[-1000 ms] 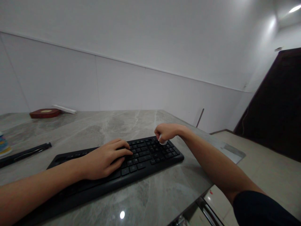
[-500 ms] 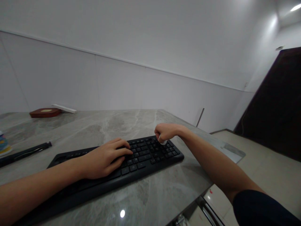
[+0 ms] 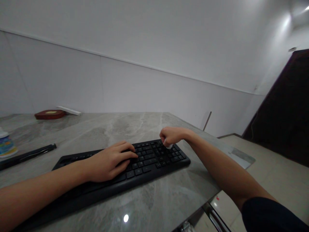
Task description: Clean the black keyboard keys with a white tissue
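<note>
A black keyboard point(image 3: 149, 164) lies at a slant on the grey marbled tabletop. My left hand point(image 3: 112, 162) rests palm down over its middle keys, fingers spread and lying on the keys. Over the keyboard's far right end, my right hand point(image 3: 170, 135) is bent down at the wrist and closed. A bit of white tissue point(image 3: 169, 146) shows beneath its fingers, against the keys at the right end. Most of the tissue is hidden inside the hand. My left hand and forearm cover the keyboard's left part.
A black stick-like object point(image 3: 31, 155) lies at the left, beside a white bottle with a colourful label point(image 3: 7, 145). Near the wall are a dark red box point(image 3: 49, 114) and a thin white bar point(image 3: 69, 110). The tabletop point(image 3: 154, 203) ends at the right, above a tiled floor.
The whole view has shifted slightly, so more of the bottle shows at the left. Both hands stay at the same places on the keyboard.
</note>
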Available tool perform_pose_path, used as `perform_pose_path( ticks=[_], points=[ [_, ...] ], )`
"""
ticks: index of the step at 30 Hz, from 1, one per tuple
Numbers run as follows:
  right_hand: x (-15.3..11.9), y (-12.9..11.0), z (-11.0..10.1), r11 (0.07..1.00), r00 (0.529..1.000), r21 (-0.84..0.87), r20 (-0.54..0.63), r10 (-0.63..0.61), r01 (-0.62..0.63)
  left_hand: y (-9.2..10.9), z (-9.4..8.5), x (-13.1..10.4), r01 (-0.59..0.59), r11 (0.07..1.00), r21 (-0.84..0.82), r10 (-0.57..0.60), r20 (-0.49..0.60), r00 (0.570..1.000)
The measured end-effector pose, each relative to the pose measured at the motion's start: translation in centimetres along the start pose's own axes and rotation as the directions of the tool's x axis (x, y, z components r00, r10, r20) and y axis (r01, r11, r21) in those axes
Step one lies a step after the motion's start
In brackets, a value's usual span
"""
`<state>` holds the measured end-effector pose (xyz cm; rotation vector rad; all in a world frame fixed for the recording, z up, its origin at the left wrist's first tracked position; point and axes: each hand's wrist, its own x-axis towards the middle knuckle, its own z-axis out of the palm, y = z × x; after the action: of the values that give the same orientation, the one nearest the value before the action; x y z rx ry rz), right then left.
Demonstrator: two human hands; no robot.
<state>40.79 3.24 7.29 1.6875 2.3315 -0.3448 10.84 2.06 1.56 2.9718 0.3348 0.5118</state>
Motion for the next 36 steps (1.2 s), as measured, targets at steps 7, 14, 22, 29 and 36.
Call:
perform_pose_path(
  ticks=[7,14,22,29,36],
  points=[
    [0.00,0.02,-0.02,1.000,1.000,0.018,0.005,-0.009,0.009,0.13,-0.08,-0.11,-0.009,1.000,-0.004,0.009,-0.018,1.000],
    [0.02,0.06,-0.03,1.000,1.000,0.003,0.010,-0.012,0.012,0.06,-0.07,-0.13,-0.008,1.000,-0.003,0.008,-0.016,1.000],
    [-0.45,-0.38,0.14,0.963,0.967,-0.128,-0.069,-0.245,0.235,0.00,0.00,-0.07,-0.013,1.000,-0.006,0.013,-0.018,1.000],
    [-0.68,-0.61,0.11,0.939,0.944,-0.156,-0.078,-0.321,0.306,0.07,-0.14,-0.01,-0.016,1.000,0.015,0.016,0.003,1.000],
    [-0.79,-0.79,0.03,0.935,0.937,-0.136,-0.081,-0.341,0.328,0.16,-0.16,0.05,-0.031,0.999,-0.010,0.030,-0.030,0.999]
  ],
)
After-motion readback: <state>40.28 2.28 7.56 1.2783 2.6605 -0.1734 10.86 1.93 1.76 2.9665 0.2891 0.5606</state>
